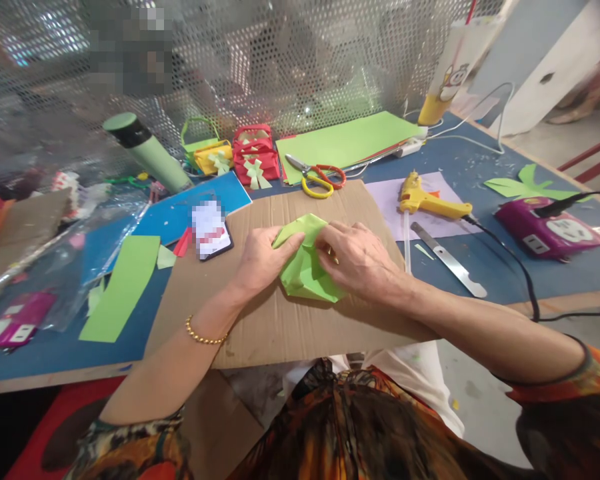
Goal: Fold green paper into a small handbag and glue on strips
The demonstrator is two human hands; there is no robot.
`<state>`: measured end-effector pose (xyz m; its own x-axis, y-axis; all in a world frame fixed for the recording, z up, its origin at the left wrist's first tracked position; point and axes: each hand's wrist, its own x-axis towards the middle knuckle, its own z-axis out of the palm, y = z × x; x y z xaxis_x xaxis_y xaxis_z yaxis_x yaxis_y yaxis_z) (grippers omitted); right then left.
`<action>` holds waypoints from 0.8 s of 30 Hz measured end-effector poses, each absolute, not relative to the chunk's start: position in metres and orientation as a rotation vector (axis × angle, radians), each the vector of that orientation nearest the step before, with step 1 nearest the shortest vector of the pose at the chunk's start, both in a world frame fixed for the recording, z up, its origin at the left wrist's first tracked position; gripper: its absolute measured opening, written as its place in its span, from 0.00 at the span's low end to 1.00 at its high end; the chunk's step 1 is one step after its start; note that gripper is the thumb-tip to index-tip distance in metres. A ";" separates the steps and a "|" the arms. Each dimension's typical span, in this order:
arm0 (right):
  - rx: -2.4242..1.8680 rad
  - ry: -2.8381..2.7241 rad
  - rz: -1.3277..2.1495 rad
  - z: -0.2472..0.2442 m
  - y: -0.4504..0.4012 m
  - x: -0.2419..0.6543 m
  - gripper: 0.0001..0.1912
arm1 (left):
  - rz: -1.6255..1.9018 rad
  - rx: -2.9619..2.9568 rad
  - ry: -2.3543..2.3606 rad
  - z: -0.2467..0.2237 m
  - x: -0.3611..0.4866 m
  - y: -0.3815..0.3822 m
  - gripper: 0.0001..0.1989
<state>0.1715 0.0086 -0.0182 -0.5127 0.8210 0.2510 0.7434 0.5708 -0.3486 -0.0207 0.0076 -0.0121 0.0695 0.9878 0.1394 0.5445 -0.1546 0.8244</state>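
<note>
Both your hands, left (pixel 269 257) and right (pixel 357 257), clamp their fingers on the folded green paper (pixel 307 275) above the cardboard (pixel 260 327); you seem to be shaping its folds, and the next move calls for steady pinching along the edges.

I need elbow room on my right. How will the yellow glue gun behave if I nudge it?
The glue gun seems to lie flat, so it probably won't roll. The black cord at its handle may tug or swing it. The lilac paper beneath might slide along.
</note>
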 end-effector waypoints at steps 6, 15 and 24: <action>-1.278 -2.416 0.304 -0.022 0.010 0.172 0.11 | 0.954 1.716 1.497 -0.010 -0.021 0.007 0.23; -1.256 -2.403 0.297 -0.022 0.009 0.173 0.11 | 0.957 1.705 1.432 -0.007 -0.021 0.007 0.24; -1.315 -2.405 0.282 -0.017 0.009 0.172 0.15 | 0.908 1.687 1.300 0.001 -0.020 0.006 0.26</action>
